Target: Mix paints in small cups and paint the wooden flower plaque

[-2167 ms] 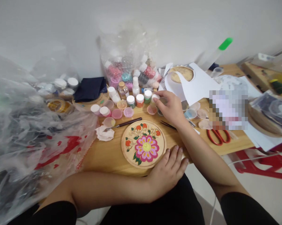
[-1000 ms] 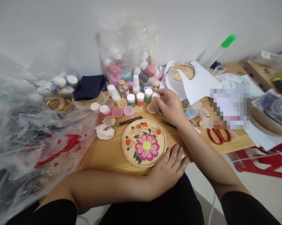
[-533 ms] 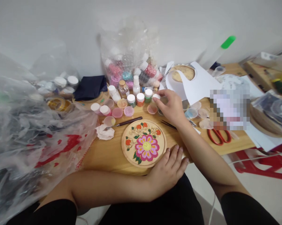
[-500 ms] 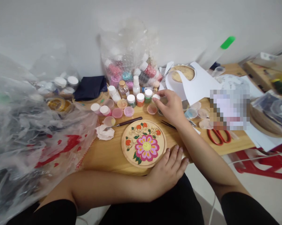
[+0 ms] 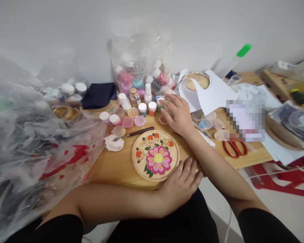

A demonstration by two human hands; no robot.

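A round wooden board [image 5: 139, 170] with a painted pink flower, orange fruits and green leaves lies on the table before me. My left hand [image 5: 181, 184] rests flat at the board's lower right edge, its fingers stretched out. Over the paint jars reaches my right hand [image 5: 178, 113], fingers apart, nearest a white-lidded green jar [image 5: 160, 104] that it partly covers. An orange paint cup [image 5: 163, 118] sits under its thumb. An orange jar [image 5: 152, 108] and a dark green jar [image 5: 142, 109] stand to the left.
A dark-handled tool [image 5: 139, 132] leans across a crumpled tissue [image 5: 114, 143]. Several small paint cups, such as a pink cup [image 5: 127, 122], stand behind. Red-handled scissors [image 5: 235, 149] and white paper [image 5: 206, 98] lie to the right. Clear plastic sheeting [image 5: 48, 162] covers the left side.
My right hand has shifted left from a white lid toward the green jar, its fingers opening wider. My left hand has stayed in place.
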